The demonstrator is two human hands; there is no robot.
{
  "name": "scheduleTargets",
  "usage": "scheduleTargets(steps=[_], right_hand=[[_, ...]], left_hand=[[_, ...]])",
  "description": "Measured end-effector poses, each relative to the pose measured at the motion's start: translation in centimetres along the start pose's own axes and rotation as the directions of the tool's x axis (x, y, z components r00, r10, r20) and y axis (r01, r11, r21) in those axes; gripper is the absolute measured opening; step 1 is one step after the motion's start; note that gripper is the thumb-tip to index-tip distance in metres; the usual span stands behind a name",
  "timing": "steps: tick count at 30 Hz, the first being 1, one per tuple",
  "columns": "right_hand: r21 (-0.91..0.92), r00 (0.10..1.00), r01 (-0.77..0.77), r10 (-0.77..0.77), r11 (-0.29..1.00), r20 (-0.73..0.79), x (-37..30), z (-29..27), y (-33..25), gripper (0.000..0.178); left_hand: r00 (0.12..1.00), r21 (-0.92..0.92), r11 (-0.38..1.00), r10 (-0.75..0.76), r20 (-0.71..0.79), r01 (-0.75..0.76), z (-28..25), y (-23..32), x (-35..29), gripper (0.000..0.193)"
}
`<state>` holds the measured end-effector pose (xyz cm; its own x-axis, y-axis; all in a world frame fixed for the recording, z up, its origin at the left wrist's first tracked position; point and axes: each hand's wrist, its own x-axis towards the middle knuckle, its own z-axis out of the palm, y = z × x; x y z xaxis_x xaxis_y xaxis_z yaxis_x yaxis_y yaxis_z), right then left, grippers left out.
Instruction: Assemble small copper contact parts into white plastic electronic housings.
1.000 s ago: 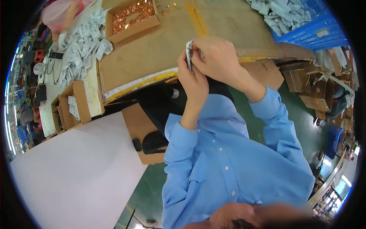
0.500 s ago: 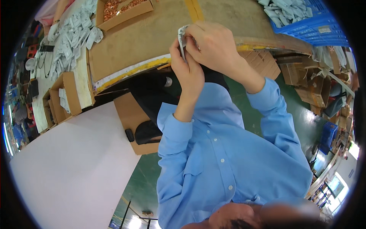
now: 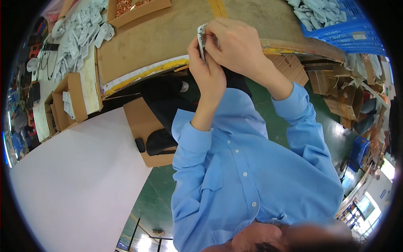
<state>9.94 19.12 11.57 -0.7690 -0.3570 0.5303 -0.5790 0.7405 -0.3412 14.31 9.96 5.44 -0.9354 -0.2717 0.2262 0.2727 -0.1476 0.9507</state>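
Over the near edge of the workbench, my left hand (image 3: pixel 206 72) grips a thin white plastic housing (image 3: pixel 201 41), held upright on edge. Its thumb and fingers press on both sides of the piece. Curled against the housing's inner side is my right hand (image 3: pixel 236 45), with thumb and fingertips pinched together. Whatever those fingertips hold is hidden or too small to make out. A cardboard tray of small copper-coloured parts (image 3: pixel 133 9) sits beyond my hands to the left. Similar white housings (image 3: pixel 82 38) lie heaped at the far left.
A blue plastic crate (image 3: pixel 348 33) with more white pieces stands at the far right of the workbench (image 3: pixel 147 46). Open cardboard boxes (image 3: pixel 67 103) sit at the left, near a large white panel (image 3: pixel 79 176). Another person's gloved hand (image 3: pixel 58 27) is at the far left.
Both hands stay at the white housing, with the right fingers shifted slightly along its inner side. The surroundings have moved a little in the view.
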Motion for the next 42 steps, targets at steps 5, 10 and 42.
scheduleTargets(steps=[5,10,42], right_hand=[[-0.041,1.000,0.028,-0.028,0.999,0.002,0.1,-0.1,0.2,0.008],[-0.061,0.999,0.050,-0.049,0.997,0.010,0.3,-0.3,0.2,0.008],[-0.028,0.999,0.027,-0.026,0.999,0.037,0.6,-0.3,0.0,0.010]], left_hand=[[0.998,0.061,0.996,0.063,-0.032,-0.061,0.2,0.2,0.0,0.028],[0.999,0.113,0.993,0.022,-0.029,-0.018,0.4,0.8,0.1,0.027],[1.000,-0.050,0.999,0.021,0.011,-0.021,0.2,0.3,0.0,0.032]])
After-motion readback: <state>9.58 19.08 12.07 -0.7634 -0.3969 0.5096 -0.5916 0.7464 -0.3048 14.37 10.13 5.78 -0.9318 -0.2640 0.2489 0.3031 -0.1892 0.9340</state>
